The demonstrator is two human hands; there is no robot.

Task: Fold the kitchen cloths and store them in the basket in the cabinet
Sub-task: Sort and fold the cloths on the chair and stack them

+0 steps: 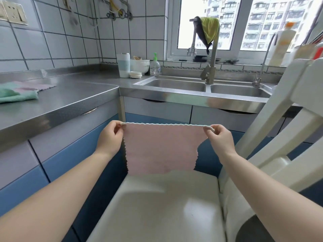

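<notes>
The steel counter (73, 95) ran along the far side and left of the grip, with the double sink (176, 84) set into it beyond the held cloth. A white chair (157, 203) stood directly beneath the grip, its seat under the cloth's lower edge and its back rising to the right of the right hand.

The pink cloth (160, 149) hung between the two hands, stretched flat along its top edge, which showed a pale green trim. Its lower edge met or lay just above the chair seat; which of the two could not be told. It appeared to be doubled over at the top, though this was not certain.

The left hand (109, 137) pinched the cloth's upper left corner between thumb and curled fingers. The right hand (220, 138) pinched the upper right corner in like manner. Both grips were closed on the fabric.

Well to the left of the grip, a green cloth (17, 95) and another pinkish cloth (38, 85) lay on the counter, loosely arranged and not neatly folded.

Judgement: the task stood at an early stage. One cloth was in hand mid-fold; at least two awaited folding. Neither basket nor open cabinet was in view, so nothing appeared to have been stored.
</notes>
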